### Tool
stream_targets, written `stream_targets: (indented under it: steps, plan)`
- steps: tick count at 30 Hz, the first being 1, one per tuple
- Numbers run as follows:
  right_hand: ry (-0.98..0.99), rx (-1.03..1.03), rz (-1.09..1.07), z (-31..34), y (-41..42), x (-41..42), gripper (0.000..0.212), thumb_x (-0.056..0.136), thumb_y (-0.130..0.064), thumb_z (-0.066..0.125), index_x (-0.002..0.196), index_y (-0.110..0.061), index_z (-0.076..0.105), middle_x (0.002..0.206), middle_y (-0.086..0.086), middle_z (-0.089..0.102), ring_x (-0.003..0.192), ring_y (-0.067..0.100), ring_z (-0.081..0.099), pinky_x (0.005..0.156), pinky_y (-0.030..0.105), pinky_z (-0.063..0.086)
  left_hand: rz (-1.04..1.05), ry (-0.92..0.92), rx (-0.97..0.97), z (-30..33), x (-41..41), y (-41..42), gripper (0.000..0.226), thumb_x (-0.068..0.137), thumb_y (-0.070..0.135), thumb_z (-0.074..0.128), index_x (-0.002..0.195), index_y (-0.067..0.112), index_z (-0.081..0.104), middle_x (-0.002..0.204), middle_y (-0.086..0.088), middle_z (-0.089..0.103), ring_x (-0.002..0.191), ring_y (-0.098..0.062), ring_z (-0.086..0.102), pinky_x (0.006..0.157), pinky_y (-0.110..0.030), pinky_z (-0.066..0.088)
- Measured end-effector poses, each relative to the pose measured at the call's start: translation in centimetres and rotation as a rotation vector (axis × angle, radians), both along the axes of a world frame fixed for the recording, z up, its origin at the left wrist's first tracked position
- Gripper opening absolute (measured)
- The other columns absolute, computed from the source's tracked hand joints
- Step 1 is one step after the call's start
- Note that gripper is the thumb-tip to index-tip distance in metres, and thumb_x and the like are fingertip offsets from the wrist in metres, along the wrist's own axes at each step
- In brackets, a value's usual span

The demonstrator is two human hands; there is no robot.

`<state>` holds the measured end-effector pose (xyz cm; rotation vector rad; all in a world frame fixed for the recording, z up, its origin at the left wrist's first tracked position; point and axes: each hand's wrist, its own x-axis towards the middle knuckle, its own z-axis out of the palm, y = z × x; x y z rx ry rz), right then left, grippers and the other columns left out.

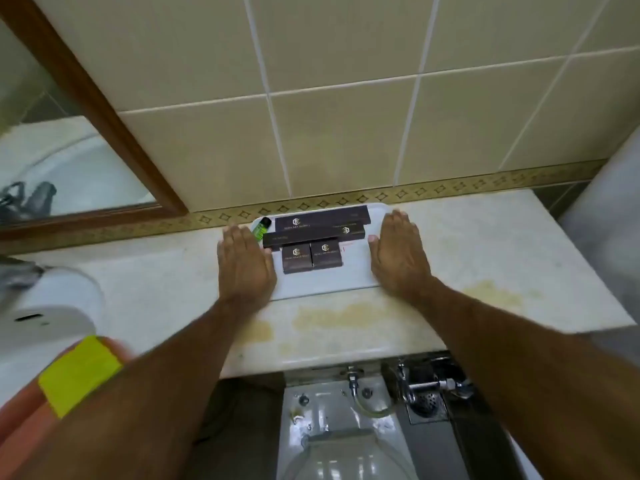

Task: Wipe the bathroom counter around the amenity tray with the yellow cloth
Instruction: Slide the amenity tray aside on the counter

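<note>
The white amenity tray [325, 284] sits on the pale marble counter [502, 244] against the tiled wall. It carries several dark boxes [311, 256] and a small green bottle [260, 227]. My left hand [244, 261] lies over the tray's left edge and my right hand [398, 254] over its right edge, each with the thumb on the tray and the fingers along the outside. The folded yellow cloth [79, 375] lies at the lower left on something orange, away from both hands. Yellowish stains [332, 317] mark the counter in front of the tray.
A white sink [52, 306] with a faucet [17, 275] is at the left, under a wood-framed mirror [104, 109]. Below the counter's front edge are a toilet [339, 445], water valves [415, 386] and a floor drain [427, 403]. The counter ends at the right.
</note>
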<state>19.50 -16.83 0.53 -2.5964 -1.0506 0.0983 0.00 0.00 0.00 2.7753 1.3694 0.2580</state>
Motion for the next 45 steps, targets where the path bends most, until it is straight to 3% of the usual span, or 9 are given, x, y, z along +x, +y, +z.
stream_targets:
  steps: [3, 7, 13, 19, 25, 30, 34, 39, 45]
  plan:
    - [-0.001, 0.091, -0.219, -0.9, 0.9, 0.6, 0.038, 0.096, -0.026, 0.048, 0.128, -0.006, 0.045, 0.129, 0.017, 0.056, 0.115, 0.032, 0.051, 0.103, 0.043, 0.040, 0.130, -0.026, -0.018, -0.4, 0.5, 0.5, 0.056, 0.091, 0.021, 0.045, 0.139, -0.007, 0.038, 0.139, -0.029, 0.046, 0.130, -0.044, 0.041, 0.109, -0.051, 0.033]
    - [-0.003, 0.001, -0.342, -0.6, 1.4, 0.4, 0.038, 0.089, -0.018, 0.062, 0.123, -0.008, 0.049, 0.120, 0.014, 0.057, 0.106, 0.026, 0.053, 0.095, 0.039, 0.046, 0.184, 0.036, -0.007, 0.6, 1.0, 0.0, 0.031, 0.091, 0.023, 0.051, 0.115, 0.005, 0.057, 0.109, -0.017, 0.063, 0.096, -0.030, 0.058, 0.080, -0.041, 0.047]
    - [-0.014, -0.075, -0.337, 1.0, 0.8, 0.2, 0.026, 0.093, -0.012, 0.056, 0.117, -0.005, 0.058, 0.117, 0.015, 0.060, 0.104, 0.026, 0.056, 0.092, 0.035, 0.047, 0.204, 0.067, -0.063, 1.3, 1.2, -0.1, 0.020, 0.087, 0.009, 0.050, 0.100, 0.001, 0.063, 0.099, -0.019, 0.067, 0.090, -0.035, 0.062, 0.077, -0.041, 0.049]
    - [0.127, 0.084, -0.401, 6.2, -3.6, 1.3, 0.024, 0.087, -0.008, 0.060, 0.111, -0.005, 0.062, 0.114, 0.014, 0.061, 0.103, 0.030, 0.060, 0.083, 0.036, 0.051, 0.048, -0.011, 0.024, 3.8, 2.4, -0.7, 0.012, 0.077, -0.003, 0.053, 0.084, -0.007, 0.063, 0.085, -0.030, 0.065, 0.079, -0.047, 0.061, 0.071, -0.046, 0.050]
    - [0.302, 0.224, -0.648, 7.6, -15.2, 3.1, 0.016, 0.085, -0.014, 0.057, 0.095, -0.003, 0.064, 0.097, 0.014, 0.067, 0.086, 0.033, 0.062, 0.068, 0.030, 0.043, -0.257, -0.016, 0.104, 6.7, 11.3, -4.5, 0.016, 0.074, -0.001, 0.053, 0.086, -0.003, 0.065, 0.086, -0.027, 0.066, 0.080, -0.045, 0.062, 0.073, -0.045, 0.049]
    - [0.427, 0.379, -0.904, 5.8, -23.7, 5.0, 0.021, 0.072, -0.019, 0.066, 0.061, -0.003, 0.058, 0.053, 0.009, 0.054, 0.059, 0.036, 0.057, 0.056, 0.029, 0.042, -0.487, 0.011, 0.154, 7.5, 22.9, -10.9, 0.022, 0.079, 0.004, 0.050, 0.096, 0.006, 0.064, 0.096, -0.017, 0.065, 0.089, -0.039, 0.062, 0.073, -0.040, 0.048]
    - [0.573, 0.554, -1.021, 3.9, -27.3, 5.5, 0.020, 0.067, -0.019, 0.071, 0.059, -0.001, 0.067, 0.053, 0.007, 0.069, 0.053, 0.030, 0.068, 0.058, 0.043, 0.061, -0.578, 0.155, 0.257, 6.8, 30.9, -16.4, 0.023, 0.076, 0.004, 0.056, 0.097, 0.008, 0.067, 0.097, -0.012, 0.067, 0.092, -0.034, 0.063, 0.071, -0.038, 0.049]
    - [0.787, 0.774, -1.110, 1.8, -28.4, 6.3, 0.029, 0.071, -0.007, 0.071, 0.045, -0.001, 0.062, 0.041, 0.004, 0.065, 0.049, 0.029, 0.069, 0.063, 0.055, 0.061, -0.604, 0.213, 0.216, 4.1, 36.8, -19.5, 0.027, 0.081, 0.002, 0.056, 0.106, 0.002, 0.068, 0.105, -0.017, 0.067, 0.099, -0.035, 0.062, 0.080, -0.042, 0.051]
    - [0.985, 0.969, -1.183, 0.4, -28.2, 7.2, 0.018, 0.076, 0.012, 0.067, 0.061, 0.005, 0.061, 0.062, 0.017, 0.068, 0.053, 0.025, 0.065, 0.059, 0.035, 0.060, -0.745, 0.305, 0.269, 2.6, 38.3, -19.4, 0.026, 0.086, 0.004, 0.057, 0.110, 0.000, 0.065, 0.112, -0.020, 0.066, 0.104, -0.037, 0.061, 0.080, -0.042, 0.050]
